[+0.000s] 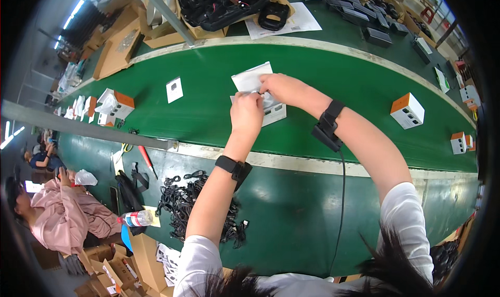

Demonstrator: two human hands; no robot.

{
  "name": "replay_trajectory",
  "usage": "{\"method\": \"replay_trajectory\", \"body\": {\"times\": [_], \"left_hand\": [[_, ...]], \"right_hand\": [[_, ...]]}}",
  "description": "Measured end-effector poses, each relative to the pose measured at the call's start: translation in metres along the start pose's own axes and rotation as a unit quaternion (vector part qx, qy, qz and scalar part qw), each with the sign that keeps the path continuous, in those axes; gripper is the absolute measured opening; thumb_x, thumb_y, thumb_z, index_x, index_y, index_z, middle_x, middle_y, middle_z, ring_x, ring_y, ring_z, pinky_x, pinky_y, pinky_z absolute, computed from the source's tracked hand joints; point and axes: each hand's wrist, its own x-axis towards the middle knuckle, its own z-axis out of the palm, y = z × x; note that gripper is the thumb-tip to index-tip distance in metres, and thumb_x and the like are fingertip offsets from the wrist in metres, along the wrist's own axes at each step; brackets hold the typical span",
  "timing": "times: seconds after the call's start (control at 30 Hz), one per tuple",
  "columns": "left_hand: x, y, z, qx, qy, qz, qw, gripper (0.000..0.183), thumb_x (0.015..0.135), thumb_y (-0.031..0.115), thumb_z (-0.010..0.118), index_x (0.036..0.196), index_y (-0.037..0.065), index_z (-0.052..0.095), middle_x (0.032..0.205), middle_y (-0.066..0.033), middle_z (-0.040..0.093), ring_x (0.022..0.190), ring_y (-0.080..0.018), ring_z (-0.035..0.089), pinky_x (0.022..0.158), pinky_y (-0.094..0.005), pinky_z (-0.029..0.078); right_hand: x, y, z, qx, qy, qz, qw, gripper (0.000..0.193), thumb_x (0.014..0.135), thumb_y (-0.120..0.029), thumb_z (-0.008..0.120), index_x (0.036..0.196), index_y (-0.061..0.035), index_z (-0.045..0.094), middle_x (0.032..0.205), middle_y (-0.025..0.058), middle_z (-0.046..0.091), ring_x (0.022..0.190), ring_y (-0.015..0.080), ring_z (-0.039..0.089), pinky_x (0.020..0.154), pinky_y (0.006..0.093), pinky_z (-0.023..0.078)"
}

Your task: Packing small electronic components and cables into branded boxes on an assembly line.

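A small white box [275,115] stands on the green belt with its lid flap [252,77] raised on the far side. Both my hands are at its opening. My left hand [247,109] has its fingers bent and pressed together over the left part of the box. From the right, my right hand [281,87] reaches in with thumb and fingers pinched close to the left fingertips. Something pale and shiny, like thin plastic [269,100], shows in the box under the fingers. What the fingertips grip is hidden.
Orange-and-white boxes stand on the belt at left [124,105] and right [408,111]. A white card [174,90] lies left of my hands. Coiled black cables [179,206], a red-handled tool [147,158] and a bottle [136,218] are on the near table. A person in pink [65,213] sits left.
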Motion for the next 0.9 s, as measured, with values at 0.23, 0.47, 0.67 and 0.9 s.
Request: {"method": "replay_trajectory", "body": {"times": [0.23,0.47,0.67,0.9], "left_hand": [[0.025,0.034,0.023,0.077,-0.09,-0.064,0.991,0.017,0.079,0.014,0.048,0.084,0.01,0.064,0.075,-0.0157,0.064,0.069,-0.0338,0.062,0.058,-0.0435,0.05],[0.005,0.027,0.016,0.159,-0.046,0.043,0.985,0.009,0.076,0.01,0.056,0.083,0.008,0.061,0.095,-0.0039,0.058,0.096,-0.026,0.052,0.067,-0.0393,0.049],[-0.011,0.059,0.025,0.15,-0.051,0.149,0.976,0.013,0.076,0.005,0.054,0.088,0.002,0.055,0.101,-0.0076,0.051,0.1,-0.0287,0.048,0.067,-0.0434,0.048],[0.0,0.058,0.021,0.114,-0.079,0.113,0.984,0.032,0.076,0.006,0.051,0.108,0.009,0.057,0.096,-0.0112,0.056,0.089,-0.0304,0.055,0.075,-0.0414,0.046]], "right_hand": [[-0.041,0.011,-0.009,0.152,0.043,0.044,0.986,0.026,0.075,-0.002,0.05,0.098,-0.0032,0.062,0.093,0.0156,0.064,0.079,0.0222,0.062,0.068,0.034,0.049],[-0.07,-0.012,-0.012,0.04,0.254,-0.035,0.966,0.023,0.065,-0.008,0.057,0.087,-0.0031,0.06,0.079,0.0156,0.057,0.088,0.0298,0.055,0.076,0.0387,0.043],[-0.119,-0.025,0.01,0.294,0.424,0.109,0.85,0.042,0.08,0.0,0.052,0.119,-0.0021,0.036,0.117,0.0147,0.041,0.111,0.0301,0.042,0.092,0.0349,0.038],[-0.094,-0.028,0.005,0.343,0.439,0.13,0.82,0.02,0.076,-0.002,0.054,0.096,0.0,0.056,0.091,0.0118,0.057,0.082,0.023,0.057,0.075,0.0316,0.047]]}}
